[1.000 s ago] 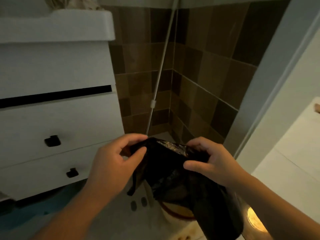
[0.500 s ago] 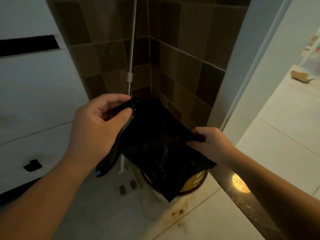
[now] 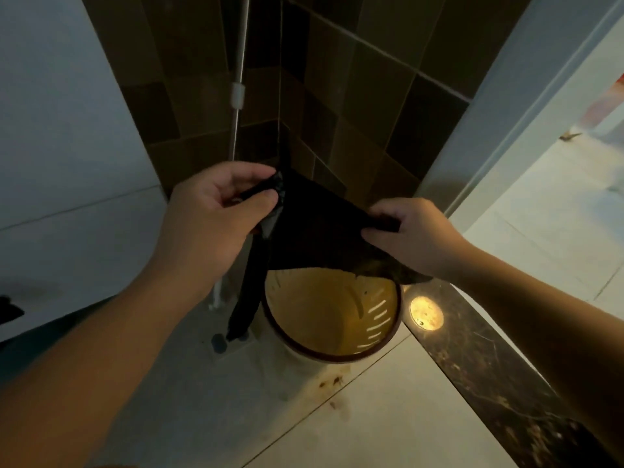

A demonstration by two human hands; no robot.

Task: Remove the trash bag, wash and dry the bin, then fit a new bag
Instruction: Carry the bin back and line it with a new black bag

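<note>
Both hands are up over the bin (image 3: 332, 319) here, stretching the black trash bag (image 3: 317, 228) between them. The left hand (image 3: 216, 211) is pinching the bag's upper corner, its grip closed tight with thumb against curled fingers, and a dark strip of the bag is trailing down from it beside the bin. The right hand (image 3: 412, 231) is gripping the bag's other edge, fingers curled over the plastic and thumb underneath. The bag is hanging in the air just above the bin's far rim, not inside it. The bin is standing on the tiled floor (image 3: 371, 417) in the corner, its yellow slotted interior showing, with a white cabinet (image 3: 67, 163) off to the left.
</note>
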